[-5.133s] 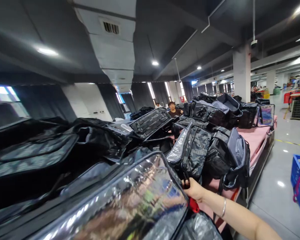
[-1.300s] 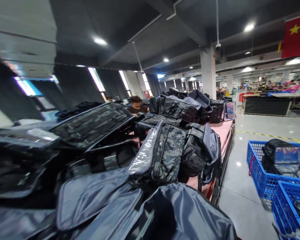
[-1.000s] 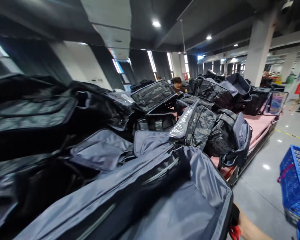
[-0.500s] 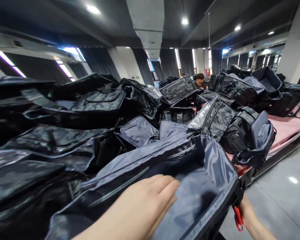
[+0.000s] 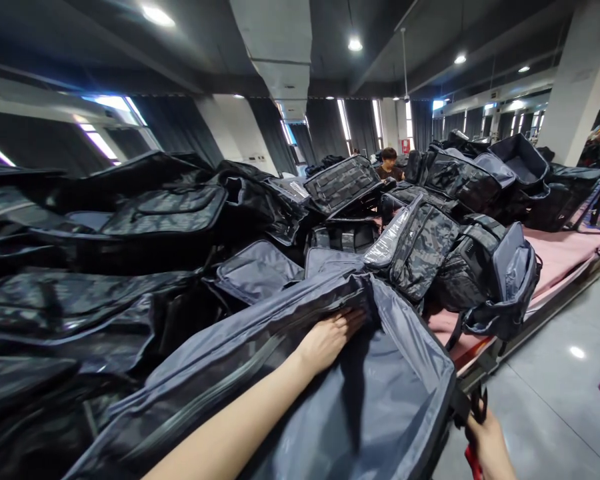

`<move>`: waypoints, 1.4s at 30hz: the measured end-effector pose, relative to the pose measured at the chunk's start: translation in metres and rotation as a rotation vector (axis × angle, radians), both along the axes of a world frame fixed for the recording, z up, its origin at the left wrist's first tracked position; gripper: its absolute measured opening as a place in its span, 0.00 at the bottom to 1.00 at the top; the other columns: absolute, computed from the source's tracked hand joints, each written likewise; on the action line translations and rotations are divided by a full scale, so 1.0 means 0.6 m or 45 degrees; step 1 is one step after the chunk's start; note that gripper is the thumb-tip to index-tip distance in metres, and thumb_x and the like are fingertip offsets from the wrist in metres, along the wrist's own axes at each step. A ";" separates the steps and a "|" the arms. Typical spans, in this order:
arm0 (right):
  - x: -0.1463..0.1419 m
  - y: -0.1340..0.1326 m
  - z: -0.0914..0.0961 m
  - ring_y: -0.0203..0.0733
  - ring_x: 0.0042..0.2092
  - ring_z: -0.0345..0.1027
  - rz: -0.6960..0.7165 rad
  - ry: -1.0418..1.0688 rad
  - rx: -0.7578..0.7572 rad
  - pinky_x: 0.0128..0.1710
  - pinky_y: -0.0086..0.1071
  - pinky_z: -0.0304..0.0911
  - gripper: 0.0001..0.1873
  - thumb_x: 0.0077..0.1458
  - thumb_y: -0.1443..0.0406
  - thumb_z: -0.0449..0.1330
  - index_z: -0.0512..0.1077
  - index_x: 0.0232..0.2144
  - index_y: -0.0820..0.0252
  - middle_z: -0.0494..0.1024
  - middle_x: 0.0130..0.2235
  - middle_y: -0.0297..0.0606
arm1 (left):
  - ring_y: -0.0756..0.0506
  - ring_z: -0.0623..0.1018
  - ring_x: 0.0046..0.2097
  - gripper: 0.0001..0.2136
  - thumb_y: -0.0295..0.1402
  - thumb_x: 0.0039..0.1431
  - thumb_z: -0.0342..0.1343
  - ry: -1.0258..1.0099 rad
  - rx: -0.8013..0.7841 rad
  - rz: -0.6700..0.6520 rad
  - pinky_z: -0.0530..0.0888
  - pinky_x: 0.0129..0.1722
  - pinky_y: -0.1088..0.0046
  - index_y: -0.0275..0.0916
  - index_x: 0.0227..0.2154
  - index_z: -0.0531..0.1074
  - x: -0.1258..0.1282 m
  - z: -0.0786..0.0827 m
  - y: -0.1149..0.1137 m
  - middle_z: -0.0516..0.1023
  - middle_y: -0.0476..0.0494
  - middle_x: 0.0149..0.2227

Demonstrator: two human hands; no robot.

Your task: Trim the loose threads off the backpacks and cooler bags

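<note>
1. Atop the piled table (image 5: 565,257), the open grey bag (image 5: 380,400) lies before me.
2. My left hand (image 5: 327,337) presses flat inside its lining.
3. My right hand (image 5: 485,443) pinches its black strap (image 5: 473,407) at the corner.

My left hand (image 5: 330,337) presses grey-blue nylon bag lining (image 5: 390,393); at one o'clock, a grey camouflage-patterned backpack (image 5: 423,250) on pink table cloth (image 5: 560,250).

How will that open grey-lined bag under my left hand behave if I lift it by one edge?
Probably floppy: the open bag has thin lining that creases and sags around the left hand. Likely slippery too, since the fabric shines. Its length may make it drape, so the right hand at its corner seems useful.
</note>
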State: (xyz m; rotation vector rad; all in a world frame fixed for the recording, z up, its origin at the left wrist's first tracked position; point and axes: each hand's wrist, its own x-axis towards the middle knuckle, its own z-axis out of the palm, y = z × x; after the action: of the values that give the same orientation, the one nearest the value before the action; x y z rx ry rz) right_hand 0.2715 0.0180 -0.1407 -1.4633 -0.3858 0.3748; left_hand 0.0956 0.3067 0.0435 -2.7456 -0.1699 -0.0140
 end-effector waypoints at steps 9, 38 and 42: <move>0.043 -0.021 0.026 0.44 0.32 0.70 0.378 -0.195 -0.094 0.34 0.33 0.66 0.14 0.46 0.55 0.59 0.73 0.23 0.61 0.75 0.27 0.39 | 0.46 0.71 0.50 0.12 0.23 0.58 0.45 -0.025 0.078 -0.190 0.63 0.53 0.65 0.38 0.38 0.72 0.007 0.028 -0.032 0.76 0.41 0.41; 0.059 0.279 0.478 0.36 0.31 0.66 0.798 -1.576 -0.670 0.30 0.27 0.54 0.07 0.54 0.67 0.53 0.71 0.29 0.59 0.74 0.28 0.33 | 0.46 0.75 0.42 0.12 0.39 0.60 0.50 -0.775 -1.084 0.977 0.71 0.45 0.61 0.34 0.37 0.71 0.154 -0.039 -0.072 0.75 0.42 0.40; 0.063 0.277 0.488 0.38 0.33 0.67 0.795 -1.651 -0.747 0.33 0.28 0.55 0.05 0.53 0.68 0.54 0.70 0.31 0.59 0.75 0.30 0.34 | 0.46 0.75 0.42 0.11 0.37 0.60 0.51 -0.835 -1.309 0.948 0.71 0.45 0.61 0.35 0.36 0.71 0.152 -0.044 -0.069 0.75 0.44 0.39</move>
State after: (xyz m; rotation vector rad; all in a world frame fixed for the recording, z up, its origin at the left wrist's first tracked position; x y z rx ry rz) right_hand 0.3093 0.1841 0.1521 -1.9991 -1.9219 -0.0536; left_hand 0.1867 0.2651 0.0168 -3.2737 -1.7833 -0.8223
